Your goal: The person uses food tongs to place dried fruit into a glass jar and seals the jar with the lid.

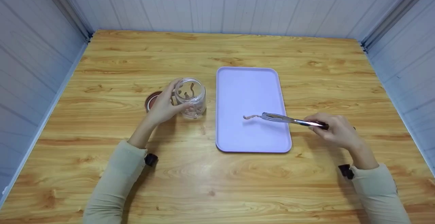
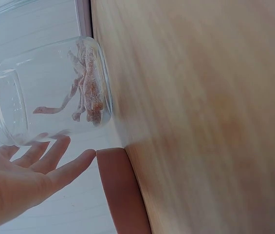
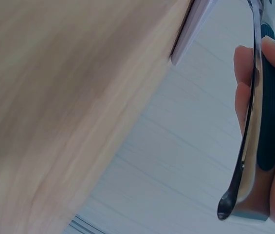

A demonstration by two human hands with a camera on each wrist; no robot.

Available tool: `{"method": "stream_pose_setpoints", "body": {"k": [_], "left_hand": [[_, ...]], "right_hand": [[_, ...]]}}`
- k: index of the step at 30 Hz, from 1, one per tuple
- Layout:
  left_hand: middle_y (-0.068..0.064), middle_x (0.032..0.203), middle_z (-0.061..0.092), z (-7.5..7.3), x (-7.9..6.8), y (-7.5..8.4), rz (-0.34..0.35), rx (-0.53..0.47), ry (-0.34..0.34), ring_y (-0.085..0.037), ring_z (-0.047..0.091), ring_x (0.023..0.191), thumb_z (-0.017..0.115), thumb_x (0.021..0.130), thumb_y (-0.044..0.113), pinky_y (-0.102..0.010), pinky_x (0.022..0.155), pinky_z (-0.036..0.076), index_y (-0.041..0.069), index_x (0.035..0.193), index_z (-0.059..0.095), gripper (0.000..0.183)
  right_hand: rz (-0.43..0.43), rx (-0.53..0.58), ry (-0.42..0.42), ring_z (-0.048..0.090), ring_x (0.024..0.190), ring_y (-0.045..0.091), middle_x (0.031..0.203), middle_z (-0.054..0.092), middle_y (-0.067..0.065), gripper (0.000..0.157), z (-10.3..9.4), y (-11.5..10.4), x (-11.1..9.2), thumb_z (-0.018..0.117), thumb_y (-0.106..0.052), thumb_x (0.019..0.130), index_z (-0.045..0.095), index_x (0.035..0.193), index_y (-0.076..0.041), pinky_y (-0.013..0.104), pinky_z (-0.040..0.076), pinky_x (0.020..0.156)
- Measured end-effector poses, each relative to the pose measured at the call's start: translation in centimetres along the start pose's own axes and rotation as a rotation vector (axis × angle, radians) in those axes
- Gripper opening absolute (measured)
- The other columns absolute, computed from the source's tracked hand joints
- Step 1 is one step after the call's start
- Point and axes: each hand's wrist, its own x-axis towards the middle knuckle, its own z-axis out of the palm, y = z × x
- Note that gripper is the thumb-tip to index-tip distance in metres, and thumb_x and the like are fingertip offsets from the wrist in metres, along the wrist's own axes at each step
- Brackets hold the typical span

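Observation:
My left hand (image 1: 166, 105) holds a clear jar (image 1: 197, 110) near its mouth, thumb on the near side and fingers behind. The jar stands upright without its lid. Several brown dried strips (image 2: 91, 87) lie at its bottom, one leaning up the wall, as the left wrist view shows. With my right hand (image 1: 336, 130) I grip metal tongs (image 1: 278, 117) with dark handle grips, squeezed nearly together. At their tips is one thin, wavy brown strip (image 1: 250, 117), over the lower half of a lilac tray (image 1: 244, 88).
A reddish-brown lid (image 1: 149, 98) lies on the table left of the jar, partly behind my left hand. The tray sits just right of the jar on the wood-grain table (image 1: 190, 190). Pale panel walls (image 1: 210, 6) enclose the table at the back and sides.

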Motion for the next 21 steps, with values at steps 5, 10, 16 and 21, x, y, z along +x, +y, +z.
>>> {"method": "stream_pose_setpoints", "body": {"k": [5, 10, 16, 21], "left_hand": [[-0.011, 0.133, 0.035, 0.0, 0.0, 0.1, 0.002, -0.002, 0.007, -0.033, 0.036, 0.116, 0.069, 0.072, 0.042, -0.046, 0.093, 0.030, 0.014, 0.138, 0.027, 0.083], [-0.012, 0.133, 0.035, 0.0, 0.0, 0.1, 0.002, -0.011, 0.004, -0.033, 0.035, 0.117, 0.070, 0.072, 0.040, -0.046, 0.094, 0.030, 0.014, 0.138, 0.026, 0.083], [-0.014, 0.134, 0.033, -0.2, -0.3, 1.3, -0.008, -0.024, -0.003, -0.032, 0.033, 0.119, 0.071, 0.074, 0.031, -0.046, 0.096, 0.028, 0.010, 0.138, 0.026, 0.080], [-0.019, 0.133, 0.033, -0.5, -1.1, 3.5, -0.008, -0.042, -0.006, -0.037, 0.032, 0.119, 0.070, 0.077, 0.020, -0.049, 0.095, 0.026, 0.002, 0.136, 0.026, 0.076]], "right_hand": [[0.020, -0.014, -0.001, 0.042, 0.053, 0.002, 0.078, 0.063, -0.002, 0.031, -0.4, -0.1, 0.6, 0.066, 0.006, 0.070, 0.066, 0.096, -0.011, 0.016, 0.033, 0.045], [0.017, -0.041, 0.022, 0.043, 0.054, 0.003, 0.079, 0.063, -0.003, 0.030, -0.8, -0.2, 1.2, 0.067, 0.006, 0.070, 0.066, 0.095, -0.010, 0.018, 0.034, 0.046], [0.047, -0.042, 0.012, 0.045, 0.056, 0.004, 0.080, 0.063, -0.003, 0.028, -1.3, -0.1, 1.9, 0.067, 0.005, 0.071, 0.067, 0.094, -0.010, 0.017, 0.036, 0.048], [-0.001, -0.035, 0.032, 0.043, 0.054, 0.004, 0.079, 0.063, -0.001, 0.029, -1.6, -0.2, 2.7, 0.067, 0.009, 0.069, 0.067, 0.093, -0.008, 0.017, 0.034, 0.046]]}}
